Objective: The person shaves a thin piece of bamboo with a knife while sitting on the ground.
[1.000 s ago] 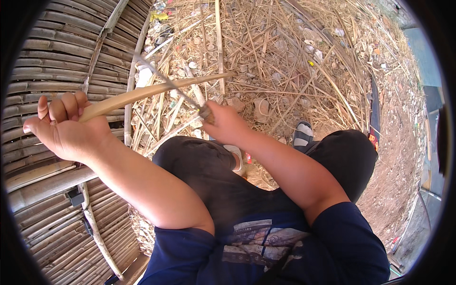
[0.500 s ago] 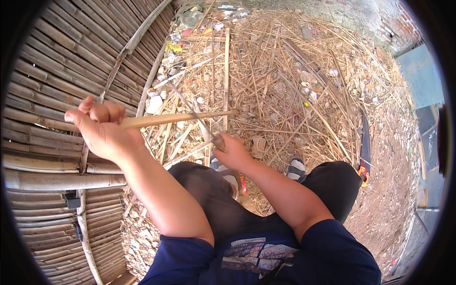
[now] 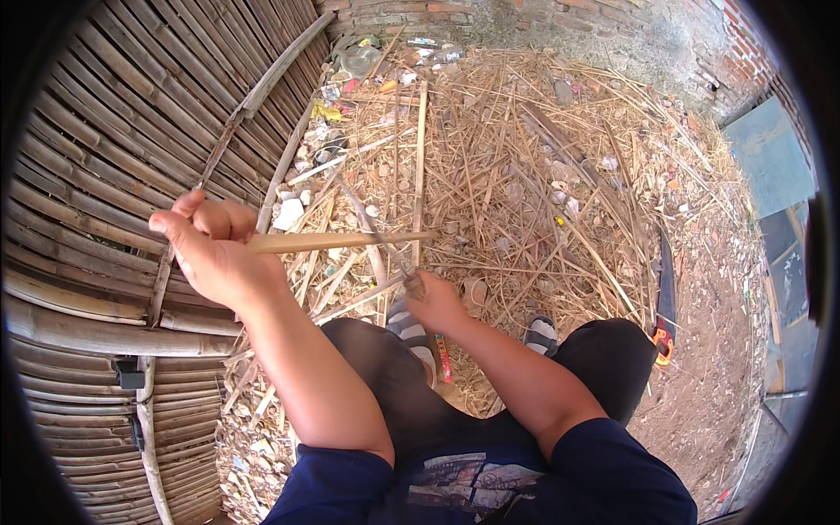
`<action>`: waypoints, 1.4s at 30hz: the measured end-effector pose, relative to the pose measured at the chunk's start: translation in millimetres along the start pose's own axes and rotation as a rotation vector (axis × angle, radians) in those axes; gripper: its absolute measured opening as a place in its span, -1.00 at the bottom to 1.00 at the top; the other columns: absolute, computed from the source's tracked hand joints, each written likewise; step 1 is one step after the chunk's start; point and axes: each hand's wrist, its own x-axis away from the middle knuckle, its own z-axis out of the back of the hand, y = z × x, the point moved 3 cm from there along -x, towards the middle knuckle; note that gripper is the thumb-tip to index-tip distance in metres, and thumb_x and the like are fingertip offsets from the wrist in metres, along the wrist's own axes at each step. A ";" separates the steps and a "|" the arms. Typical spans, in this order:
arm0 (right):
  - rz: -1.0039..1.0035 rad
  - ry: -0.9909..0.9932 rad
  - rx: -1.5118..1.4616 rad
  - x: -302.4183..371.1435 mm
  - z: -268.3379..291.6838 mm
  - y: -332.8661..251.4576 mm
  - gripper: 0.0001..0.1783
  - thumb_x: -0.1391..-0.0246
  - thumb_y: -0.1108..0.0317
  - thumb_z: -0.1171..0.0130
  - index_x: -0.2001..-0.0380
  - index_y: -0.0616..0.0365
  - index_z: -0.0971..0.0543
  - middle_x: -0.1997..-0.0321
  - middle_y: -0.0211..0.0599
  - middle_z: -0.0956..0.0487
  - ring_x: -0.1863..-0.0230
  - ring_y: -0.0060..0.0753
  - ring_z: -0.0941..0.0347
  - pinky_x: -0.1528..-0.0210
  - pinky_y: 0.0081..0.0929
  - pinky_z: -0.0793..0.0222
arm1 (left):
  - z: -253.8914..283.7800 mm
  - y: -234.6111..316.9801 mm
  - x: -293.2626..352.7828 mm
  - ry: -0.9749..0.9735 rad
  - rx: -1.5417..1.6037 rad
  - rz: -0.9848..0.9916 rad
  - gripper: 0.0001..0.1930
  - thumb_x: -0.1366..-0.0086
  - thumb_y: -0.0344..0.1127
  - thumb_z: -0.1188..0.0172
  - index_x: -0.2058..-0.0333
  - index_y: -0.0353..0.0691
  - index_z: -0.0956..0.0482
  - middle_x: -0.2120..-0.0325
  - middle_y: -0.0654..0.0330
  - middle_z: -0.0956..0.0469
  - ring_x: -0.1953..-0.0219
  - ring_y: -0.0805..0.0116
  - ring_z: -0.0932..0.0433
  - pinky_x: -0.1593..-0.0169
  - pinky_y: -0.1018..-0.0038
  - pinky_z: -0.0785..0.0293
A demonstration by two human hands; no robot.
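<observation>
My left hand [image 3: 223, 258] is closed around the left end of a pale bamboo strip [image 3: 319, 241], its thumb pointing left. The strip lies roughly level across my front, and its narrower end tapers off to the right. My right hand [image 3: 436, 302] grips the short handle of a long-bladed knife [image 3: 409, 278]. Its blade slants up and leftward from my fist and crosses the strip toward the tapered end. Motion blur hides the blade's exact outline and whether its edge bites into the bamboo.
A bamboo-slat wall [image 3: 96, 219] rises close on my left. Bamboo offcuts [image 3: 499, 166], stones and litter cover the ground ahead. A handsaw [image 3: 668, 289] with an orange handle lies by my right knee. A brick wall [image 3: 604, 44] stands at the back, and a blue-grey panel [image 3: 770, 157] leans right.
The whole view has tilted up a little, showing more of the back wall. Both hands keep their grips, and the strip and knife still cross in nearly the same place.
</observation>
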 end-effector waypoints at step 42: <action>0.409 0.717 -0.204 92.4 160.0 -80.1 -0.70 -0.05 0.40 -0.31 0.17 0.27 -0.51 0.24 -0.21 -0.68 0.25 -0.36 -0.63 0.12 -0.39 -0.48 | -37.8 209.0 120.2 -0.748 -0.031 -0.528 -0.20 -0.29 0.39 0.13 -0.05 -0.34 -0.42 0.08 0.01 -0.47 0.01 0.20 -0.46 -0.12 0.26 -0.35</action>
